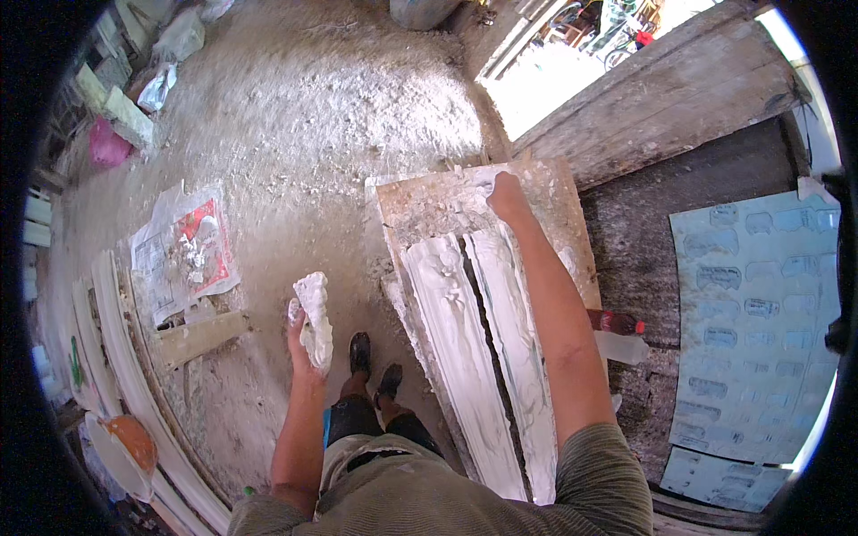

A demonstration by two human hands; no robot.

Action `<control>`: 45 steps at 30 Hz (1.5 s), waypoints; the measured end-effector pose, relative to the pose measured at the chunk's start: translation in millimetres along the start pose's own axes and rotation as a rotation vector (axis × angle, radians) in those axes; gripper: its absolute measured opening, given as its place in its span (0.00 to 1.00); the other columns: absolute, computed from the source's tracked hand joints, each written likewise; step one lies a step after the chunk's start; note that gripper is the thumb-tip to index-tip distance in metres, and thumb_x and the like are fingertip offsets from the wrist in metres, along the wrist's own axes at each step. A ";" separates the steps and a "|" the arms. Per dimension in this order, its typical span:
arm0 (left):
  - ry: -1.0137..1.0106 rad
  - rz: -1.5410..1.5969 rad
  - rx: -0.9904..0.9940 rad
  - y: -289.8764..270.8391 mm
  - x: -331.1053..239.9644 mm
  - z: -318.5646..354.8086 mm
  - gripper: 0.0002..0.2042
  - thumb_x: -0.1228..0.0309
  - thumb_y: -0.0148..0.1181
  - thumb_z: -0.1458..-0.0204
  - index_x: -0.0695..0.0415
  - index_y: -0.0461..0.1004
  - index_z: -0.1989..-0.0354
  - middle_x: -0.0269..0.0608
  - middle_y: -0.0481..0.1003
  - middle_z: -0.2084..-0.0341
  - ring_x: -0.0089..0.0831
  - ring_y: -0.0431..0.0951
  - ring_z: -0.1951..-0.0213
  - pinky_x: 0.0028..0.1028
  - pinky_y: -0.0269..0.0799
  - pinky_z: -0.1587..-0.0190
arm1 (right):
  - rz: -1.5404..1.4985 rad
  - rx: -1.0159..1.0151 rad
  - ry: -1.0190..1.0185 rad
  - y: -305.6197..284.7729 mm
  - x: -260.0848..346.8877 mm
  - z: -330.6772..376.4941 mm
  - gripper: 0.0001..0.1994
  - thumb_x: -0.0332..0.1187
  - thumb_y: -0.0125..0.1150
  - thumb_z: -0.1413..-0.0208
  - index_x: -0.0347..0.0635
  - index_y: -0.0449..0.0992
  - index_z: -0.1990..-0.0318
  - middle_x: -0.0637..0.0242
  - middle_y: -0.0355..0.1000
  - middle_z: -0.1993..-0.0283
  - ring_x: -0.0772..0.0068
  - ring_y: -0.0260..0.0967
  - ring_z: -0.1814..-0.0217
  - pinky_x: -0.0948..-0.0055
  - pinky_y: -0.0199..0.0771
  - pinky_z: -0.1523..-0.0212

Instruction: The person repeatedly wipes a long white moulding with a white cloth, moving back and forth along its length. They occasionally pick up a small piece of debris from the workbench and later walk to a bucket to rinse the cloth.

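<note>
Two long white plaster mouldings with raised ornament lie side by side on a worn board, a left moulding [451, 330] and a right moulding [490, 263], with a dark gap between them. My left hand [299, 344] is closed around a rough, white plaster-coated piece [313, 308], held upright over the floor left of the board [576, 214]. Beyond the mouldings' far ends, my right hand [508, 198] is closed low over the board. A whitish bit shows at its fingers, but I cannot make out what it is. My right forearm covers part of the right moulding.
Right of the board are a red-capped bottle [618, 322], a translucent bottle [621, 347] and a pale blue sheet [760, 339]. A thick plank [661, 94] stands behind. Leftward lie a printed plastic sack [214, 246], a wood block [204, 339], long white strips [134, 357] and an orange-brown bowl [132, 439].
</note>
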State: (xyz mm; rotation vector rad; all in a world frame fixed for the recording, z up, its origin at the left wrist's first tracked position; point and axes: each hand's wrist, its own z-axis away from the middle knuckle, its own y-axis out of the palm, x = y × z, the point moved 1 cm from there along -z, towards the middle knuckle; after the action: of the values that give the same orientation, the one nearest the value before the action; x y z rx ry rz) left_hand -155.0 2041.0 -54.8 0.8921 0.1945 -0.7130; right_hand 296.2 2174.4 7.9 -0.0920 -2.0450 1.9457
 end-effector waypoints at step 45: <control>0.743 -0.961 0.267 132.3 146.9 -90.0 0.12 0.84 0.45 0.45 0.65 0.64 0.52 0.55 0.71 0.65 0.43 0.70 0.63 0.29 0.65 0.55 | -1.091 -0.001 0.578 62.1 33.3 127.3 0.16 0.23 0.63 0.56 0.29 0.75 0.56 0.58 0.76 0.60 0.70 0.73 0.59 0.73 0.72 0.58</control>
State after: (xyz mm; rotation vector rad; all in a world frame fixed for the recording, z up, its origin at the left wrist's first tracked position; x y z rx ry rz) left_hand 52.7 2093.9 -90.5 1.2973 1.2731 -1.2773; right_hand 219.8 2065.0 -50.1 0.3493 -1.2551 1.0473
